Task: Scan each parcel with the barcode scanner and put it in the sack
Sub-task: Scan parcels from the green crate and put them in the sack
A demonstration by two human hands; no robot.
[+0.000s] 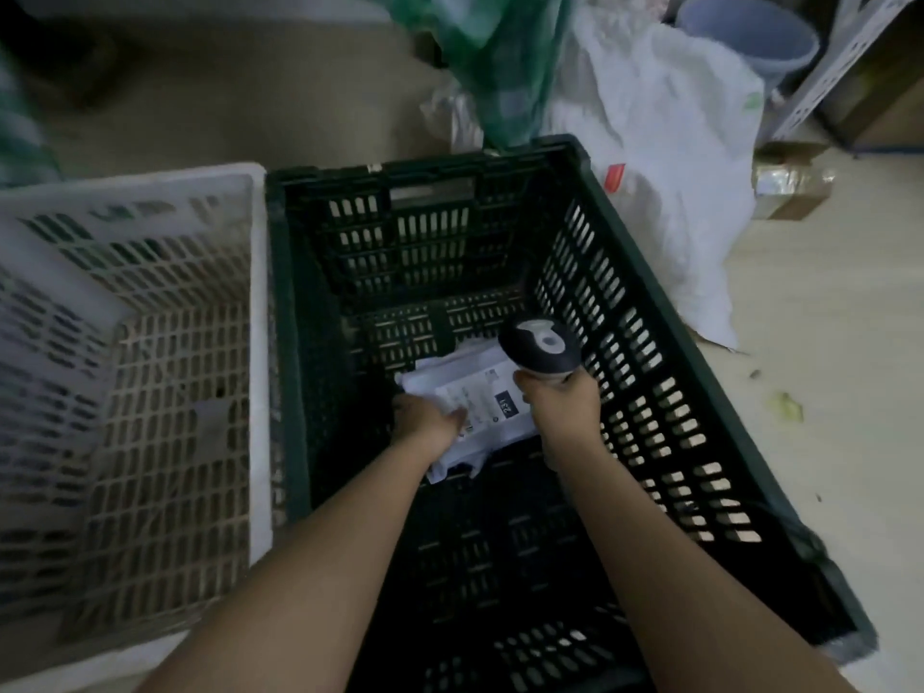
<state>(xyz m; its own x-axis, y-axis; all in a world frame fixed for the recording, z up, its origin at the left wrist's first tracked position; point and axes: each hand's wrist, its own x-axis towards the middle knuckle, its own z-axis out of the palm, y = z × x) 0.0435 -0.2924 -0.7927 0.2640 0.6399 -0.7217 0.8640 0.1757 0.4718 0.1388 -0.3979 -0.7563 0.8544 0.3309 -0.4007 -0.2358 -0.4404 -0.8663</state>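
Reaching down into a dark slatted crate (665, 372), a person works with both bare arms over the only parcel (470, 392) in sight. The parcel is a flat white mailer lying on the crate's floor, near the middle. Its printed label faces up, and its long axis runs from the near left toward the far right.

The left hand (425, 420) rests on the parcel's near left edge. Its fingers look curled around that edge, though blur hides how firmly they hold.

The right hand (560, 400) is wrapped closed around the handle of the barcode scanner (540, 345). The scanner's dark head sits just above the parcel's far right corner, and appears to point down and left toward the label.

So the label lies between the two hands, directly below and left of the scanner, and the left hand is the one already on the parcel.

A white sack (665, 157) slumps on the floor beyond the crate's far right corner, well apart from the parcel. A judgement: after the scan, the parcel must be lifted up and away to the far right. A pale crate (150, 342) stands touching the dark one on the left.
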